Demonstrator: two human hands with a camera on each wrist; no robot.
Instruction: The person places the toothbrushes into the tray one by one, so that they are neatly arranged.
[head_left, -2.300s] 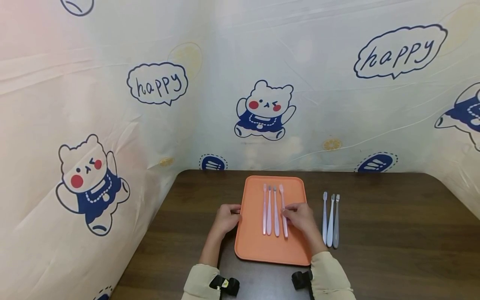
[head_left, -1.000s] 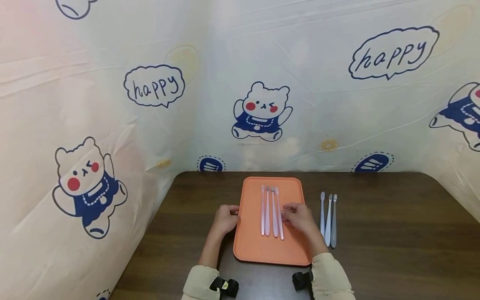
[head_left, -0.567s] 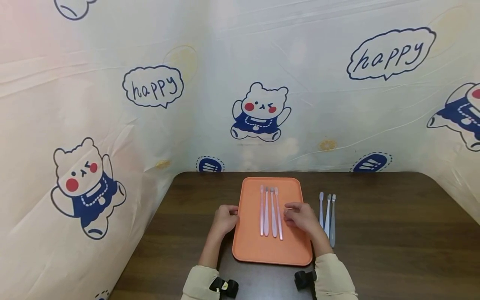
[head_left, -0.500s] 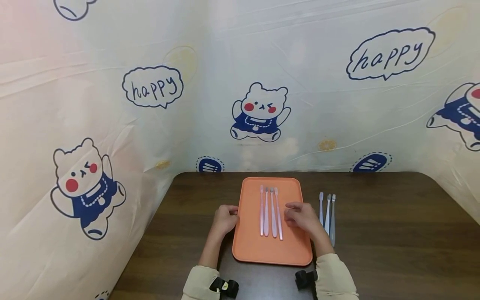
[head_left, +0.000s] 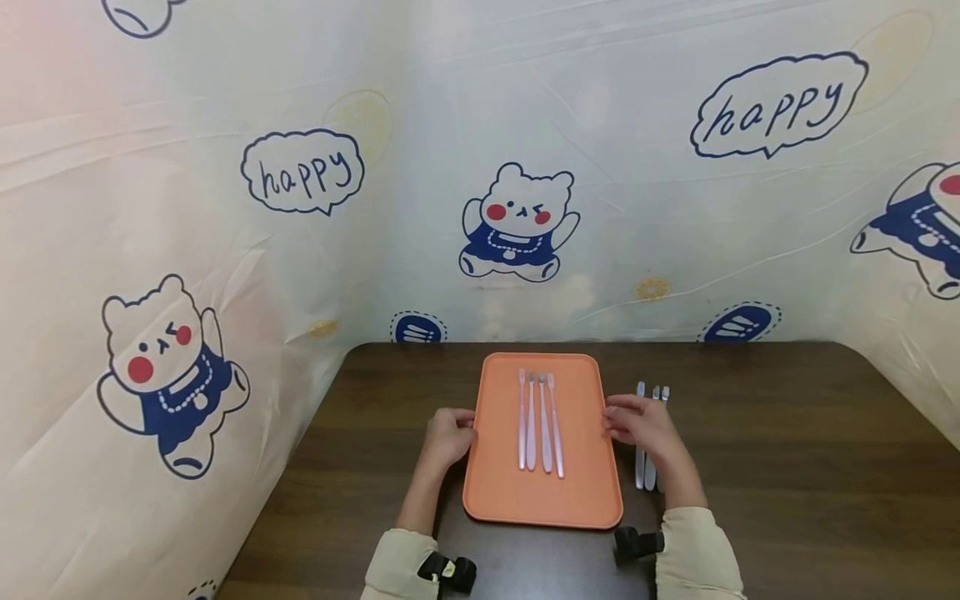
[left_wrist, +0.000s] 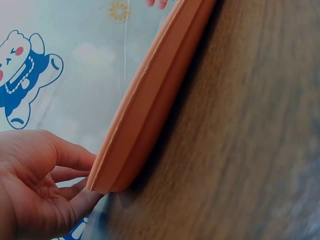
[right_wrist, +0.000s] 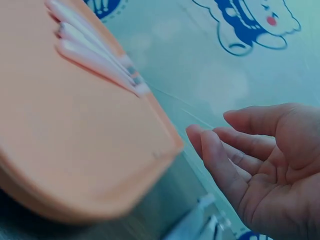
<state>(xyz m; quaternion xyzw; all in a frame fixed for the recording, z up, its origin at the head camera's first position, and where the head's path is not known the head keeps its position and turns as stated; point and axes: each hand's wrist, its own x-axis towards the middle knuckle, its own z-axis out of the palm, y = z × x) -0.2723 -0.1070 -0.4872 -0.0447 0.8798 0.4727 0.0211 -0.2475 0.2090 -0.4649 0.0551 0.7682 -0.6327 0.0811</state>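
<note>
An orange tray (head_left: 517, 500) lies on the table, and several pink and lilac toothbrushes (head_left: 545, 433) lie side by side in it, heads away from me. My left hand (head_left: 448, 437) holds the tray's left edge; in the left wrist view, thumb and fingers of that hand (left_wrist: 40, 175) pinch the tray's rim (left_wrist: 135, 120). My right hand (head_left: 647, 427) is at the tray's right edge, holding nothing, fingers loosely bent and apart. It partly hides three blue and grey toothbrushes (head_left: 640, 471) on the table. In the right wrist view, that hand (right_wrist: 275, 165) hovers clear of the tray.
A dark wooden table (head_left: 780, 467) extends on both sides of the tray. A printed curtain (head_left: 420, 217) with bears and "happy" bubbles hangs behind and to the sides. Black straps sit on both cream sleeves (head_left: 697, 550).
My right hand has let go of the rightmost pink toothbrush, now closer to the others, and moved right, off the tray toward the blue and grey toothbrushes. My left hand stays at the tray's edge.
</note>
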